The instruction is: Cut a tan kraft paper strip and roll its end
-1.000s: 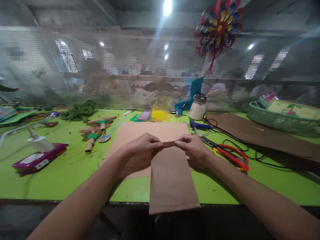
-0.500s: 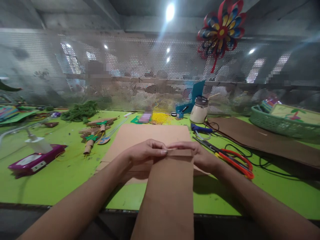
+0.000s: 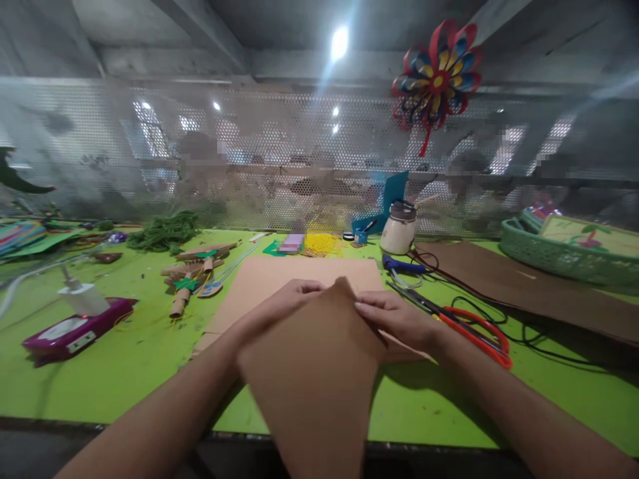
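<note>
A sheet of brown kraft paper (image 3: pixel 319 372) is held up in front of me, one corner pointing up and its lower end reaching past the table's front edge. My right hand (image 3: pixel 397 318) pinches its upper right edge, thumb in front. On the left, my left hand (image 3: pixel 294 294) grips the upper left edge, its fingers curled and partly hidden behind the sheet. Beneath both hands lie flat light brown sheets (image 3: pixel 259 276) on the green table (image 3: pixel 124 379). Scissors with red handles (image 3: pixel 479 332) rest just right of my right hand.
A glue gun with a blue handle (image 3: pixel 402 265) and a cream jar (image 3: pixel 398 229) are behind the scissors. Black cords run along the right, near brown board (image 3: pixel 474 273) and a green basket (image 3: pixel 564 249). At left are a purple power strip (image 3: pixel 74 329) and paper figures (image 3: pixel 184 283).
The paper has turned from a straight strip with a folded top edge to a slanted sheet with its corner up. My hands have moved apart, the left one slipping behind the sheet.
</note>
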`<state>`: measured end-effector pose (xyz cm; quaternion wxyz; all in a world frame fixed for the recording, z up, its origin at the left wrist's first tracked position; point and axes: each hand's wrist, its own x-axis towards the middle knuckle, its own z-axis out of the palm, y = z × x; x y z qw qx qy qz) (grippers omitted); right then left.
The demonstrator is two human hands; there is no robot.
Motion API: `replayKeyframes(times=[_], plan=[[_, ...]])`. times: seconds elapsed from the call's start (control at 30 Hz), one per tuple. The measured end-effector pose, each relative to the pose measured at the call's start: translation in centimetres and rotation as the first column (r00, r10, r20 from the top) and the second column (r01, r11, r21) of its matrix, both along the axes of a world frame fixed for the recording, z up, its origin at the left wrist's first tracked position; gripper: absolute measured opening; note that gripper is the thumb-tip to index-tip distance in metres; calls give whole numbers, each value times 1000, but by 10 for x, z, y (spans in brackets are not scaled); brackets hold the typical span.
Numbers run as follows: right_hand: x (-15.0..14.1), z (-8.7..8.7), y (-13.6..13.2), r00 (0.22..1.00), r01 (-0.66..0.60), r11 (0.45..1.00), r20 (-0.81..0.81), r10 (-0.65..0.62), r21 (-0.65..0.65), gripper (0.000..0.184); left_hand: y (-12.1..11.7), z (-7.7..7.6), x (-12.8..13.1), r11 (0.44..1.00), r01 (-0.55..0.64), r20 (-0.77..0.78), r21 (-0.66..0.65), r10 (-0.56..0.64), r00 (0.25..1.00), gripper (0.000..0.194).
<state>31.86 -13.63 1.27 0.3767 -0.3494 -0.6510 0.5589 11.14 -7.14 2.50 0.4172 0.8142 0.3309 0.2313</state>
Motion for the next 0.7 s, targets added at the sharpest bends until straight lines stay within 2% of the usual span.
replayKeyframes(times=[0.1, 0.2, 0.33, 0.43, 0.5, 0.6, 0.67, 0.7], plan=[[-4, -2, 1, 970, -35, 991, 243, 2, 130, 34, 3, 4, -2, 989, 107, 52, -106, -102, 993, 42], [-9, -4, 2, 902, -57, 955, 424, -76, 292, 35, -2, 4, 0, 974, 201, -10, -108, -203, 979, 36], [-12, -8, 4, 887, 53, 939, 415, -201, 341, 33, -8, 0, 5, 984, 171, -116, -43, -175, 978, 27], [-12, -10, 5, 900, 131, 923, 348, -264, 361, 30, -8, 0, 7, 991, 132, -105, -12, -133, 986, 22], [-11, -11, 4, 924, 182, 930, 267, -272, 318, 26, -6, 2, 6, 996, 84, -68, -25, -85, 994, 23], [-11, -12, 2, 968, 242, 969, 54, -245, 55, 20, -2, 5, 3, 998, 5, 14, -70, -5, 1000, 25], [-12, -13, 2, 962, 245, 963, -93, -255, -113, 25, 1, 5, 1, 995, -14, 57, -96, 20, 998, 26], [-13, -13, 2, 953, 245, 957, -141, -266, -153, 25, 1, 4, 1, 995, -15, 71, -98, 22, 997, 26]])
